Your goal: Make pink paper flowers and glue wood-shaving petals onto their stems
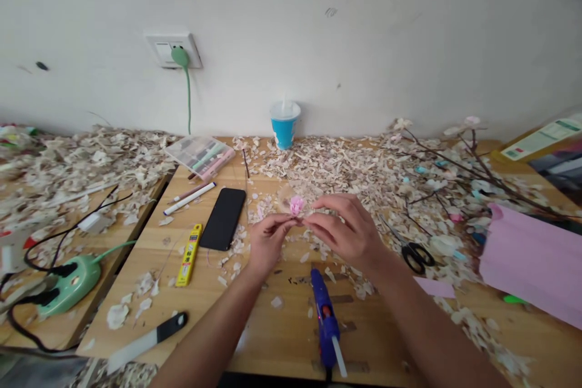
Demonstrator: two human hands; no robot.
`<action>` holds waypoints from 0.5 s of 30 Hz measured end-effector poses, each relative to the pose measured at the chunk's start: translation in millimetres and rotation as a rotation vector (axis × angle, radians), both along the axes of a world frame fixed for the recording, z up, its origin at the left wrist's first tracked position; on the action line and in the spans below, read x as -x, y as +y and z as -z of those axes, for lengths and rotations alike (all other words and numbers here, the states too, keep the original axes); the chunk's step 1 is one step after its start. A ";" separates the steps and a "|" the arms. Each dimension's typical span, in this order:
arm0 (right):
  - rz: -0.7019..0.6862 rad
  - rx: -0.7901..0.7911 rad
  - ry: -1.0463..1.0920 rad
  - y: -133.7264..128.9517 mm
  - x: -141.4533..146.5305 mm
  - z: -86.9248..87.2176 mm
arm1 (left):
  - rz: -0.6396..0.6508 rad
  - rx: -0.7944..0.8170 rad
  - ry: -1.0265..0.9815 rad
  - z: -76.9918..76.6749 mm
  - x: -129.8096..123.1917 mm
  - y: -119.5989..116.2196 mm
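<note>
Clearly a fine two-handed job: L hand (pixel 268 241) has thumb + forefinger pinched at the base of a small pink flower (pixel 297 205), which sits up at the fingertips, above the surface (pixel 273 351), approx. mid-view. R hand (pixel 348 227) is just beside it, fingers part-curled, thumb and index tips nearly together by the same base — can't tell if they grip anything. Step in hand looks like working the flower's base, prob. setting or shaping it. Next move, I'd judge, calls for a light touch: L pinch steady, R tips doing small adj., petals uncrushed. Glue gun (pixel 324 315) lies nearer the person, scissors (pixel 416 256) off R — both untouched, w/ pale scraps (pixel 336 163) strewn beyond the hands.
</note>
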State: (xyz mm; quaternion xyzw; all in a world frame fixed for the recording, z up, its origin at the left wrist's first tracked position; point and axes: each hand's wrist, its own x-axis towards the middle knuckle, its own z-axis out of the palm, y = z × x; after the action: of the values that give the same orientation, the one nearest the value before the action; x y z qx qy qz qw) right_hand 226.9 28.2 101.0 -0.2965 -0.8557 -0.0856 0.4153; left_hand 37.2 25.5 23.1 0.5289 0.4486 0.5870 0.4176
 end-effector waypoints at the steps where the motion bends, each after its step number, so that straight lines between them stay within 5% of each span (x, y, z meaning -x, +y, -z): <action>1: 0.009 -0.001 0.006 -0.5 0.6 0.4 | 0.003 0.003 -0.004 -0.9 -0.1 -0.7; 15: -0.140 0.050 -0.067 5.4 3.1 -21.7 | -0.013 0.020 -0.003 -6.9 -1.2 -3.7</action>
State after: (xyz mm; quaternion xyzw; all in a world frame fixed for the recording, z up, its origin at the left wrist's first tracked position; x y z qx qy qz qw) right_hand 223.8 33.6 122.7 -0.2432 -0.8897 -0.0447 0.3838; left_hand 38.4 21.8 30.0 0.5210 0.4571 0.5861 0.4196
